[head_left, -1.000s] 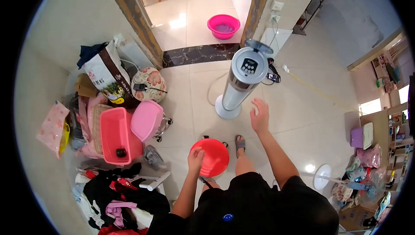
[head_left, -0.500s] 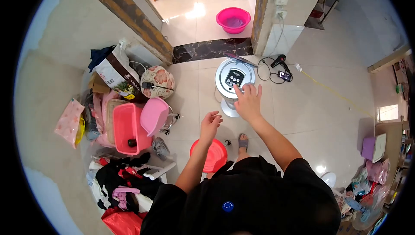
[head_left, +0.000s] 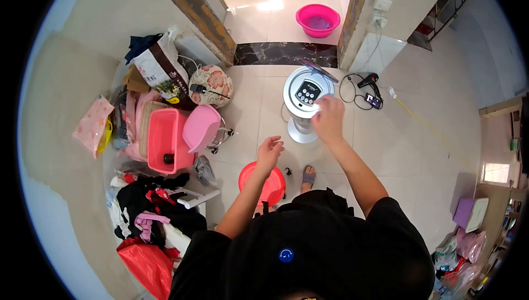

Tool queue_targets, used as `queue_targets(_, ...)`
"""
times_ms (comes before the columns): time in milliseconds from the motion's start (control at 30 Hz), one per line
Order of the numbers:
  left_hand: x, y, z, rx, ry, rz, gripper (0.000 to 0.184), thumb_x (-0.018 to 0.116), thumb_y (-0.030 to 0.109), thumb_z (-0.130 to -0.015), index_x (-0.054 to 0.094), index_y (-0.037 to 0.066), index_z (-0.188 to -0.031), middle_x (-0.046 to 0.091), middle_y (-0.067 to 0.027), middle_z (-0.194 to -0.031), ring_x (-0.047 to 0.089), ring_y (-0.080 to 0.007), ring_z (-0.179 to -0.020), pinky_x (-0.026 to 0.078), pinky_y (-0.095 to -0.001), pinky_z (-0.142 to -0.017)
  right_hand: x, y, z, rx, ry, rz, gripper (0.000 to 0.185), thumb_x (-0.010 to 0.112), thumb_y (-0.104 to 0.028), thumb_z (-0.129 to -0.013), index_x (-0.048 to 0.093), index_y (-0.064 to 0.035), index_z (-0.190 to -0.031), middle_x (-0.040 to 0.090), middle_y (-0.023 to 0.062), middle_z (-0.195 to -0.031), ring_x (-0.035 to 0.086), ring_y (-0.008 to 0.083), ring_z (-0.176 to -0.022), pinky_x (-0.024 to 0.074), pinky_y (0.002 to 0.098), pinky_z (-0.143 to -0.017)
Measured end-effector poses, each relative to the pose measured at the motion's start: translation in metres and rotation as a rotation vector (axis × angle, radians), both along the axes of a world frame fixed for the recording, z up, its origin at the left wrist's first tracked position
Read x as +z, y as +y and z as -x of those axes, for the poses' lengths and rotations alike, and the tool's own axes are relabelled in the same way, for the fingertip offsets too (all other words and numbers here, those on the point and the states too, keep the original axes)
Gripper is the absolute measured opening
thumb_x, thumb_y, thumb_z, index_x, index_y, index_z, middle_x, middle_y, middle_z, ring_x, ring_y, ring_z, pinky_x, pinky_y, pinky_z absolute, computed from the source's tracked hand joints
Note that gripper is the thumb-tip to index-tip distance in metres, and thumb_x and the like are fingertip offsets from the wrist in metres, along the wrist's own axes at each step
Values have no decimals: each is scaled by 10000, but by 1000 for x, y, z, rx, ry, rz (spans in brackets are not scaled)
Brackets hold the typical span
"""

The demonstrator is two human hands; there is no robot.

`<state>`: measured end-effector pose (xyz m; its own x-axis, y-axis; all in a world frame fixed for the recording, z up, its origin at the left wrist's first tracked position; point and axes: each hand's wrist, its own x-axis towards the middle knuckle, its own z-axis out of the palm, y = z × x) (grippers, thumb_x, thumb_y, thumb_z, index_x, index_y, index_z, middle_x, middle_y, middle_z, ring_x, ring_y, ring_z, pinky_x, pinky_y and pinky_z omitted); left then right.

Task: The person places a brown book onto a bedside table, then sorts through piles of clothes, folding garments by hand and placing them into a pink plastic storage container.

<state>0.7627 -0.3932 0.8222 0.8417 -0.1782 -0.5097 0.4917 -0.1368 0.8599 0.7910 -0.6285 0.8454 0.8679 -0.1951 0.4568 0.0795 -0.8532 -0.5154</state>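
A silver tower appliance [head_left: 302, 113] stands on a round base on the tiled floor, its hinged lid [head_left: 318, 70] raised. On its top is a black panel [head_left: 308, 92] with several light buttons. My right hand [head_left: 329, 119] is over the top's right edge, beside the panel; its fingers are blurred and I cannot tell whether they touch. Left of the appliance, my left hand [head_left: 270, 151] hangs above the floor, fingers loosely spread, holding nothing. A red round stool or basin [head_left: 270, 185] lies below that hand.
Pink basin [head_left: 318, 20] beyond the dark threshold [head_left: 259, 54]. Hair dryer [head_left: 368, 80] and yellow cord [head_left: 417, 117] on the floor at right. At left are a floral stool [head_left: 212, 82], pink tub [head_left: 164, 129], pink chair [head_left: 201, 128] and clothes pile [head_left: 154, 212].
My right hand first reached in over the appliance's panel, then shifted to the panel's right edge. My left hand rose away from the red object. The view has shifted, and the lid remains raised.
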Motion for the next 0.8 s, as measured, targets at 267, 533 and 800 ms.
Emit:
queue_targets(267, -3, -33, -50, -27, -156, 9, 541, 531, 264, -968, 399, 69, -1455, 531, -88, -1373, 540, -184, -1183, 449, -326, -927, -40, -44, -54, -56, 71, -701, 559, 641, -288, -888, 458, 18, -1320, 546, 253, -1265, 519, 369, -1187, 399, 400, -997)
queue_targets(533, 13, -61, -93, -92, -175, 41, 617, 539, 287, -966, 309, 92, -1504, 403, -92, -1496, 468, -175, -1248, 412, -313, -938, -54, -35, -46, -94, 175, -848, 527, 555, -317, -950, 459, 36, -1329, 604, 216, -1219, 571, 307, -1155, 418, 350, -977)
queue_targets(800, -14, -5, -64, 27, -130, -57, 626, 561, 303, -948, 322, 113, -1495, 409, -161, -1475, 479, -236, -1262, 431, -362, -970, -76, 15, 10, -298, -66, -1026, 469, 500, -273, -990, 452, 32, -1342, 515, 190, -1324, 495, 288, -1231, 376, 369, -1044)
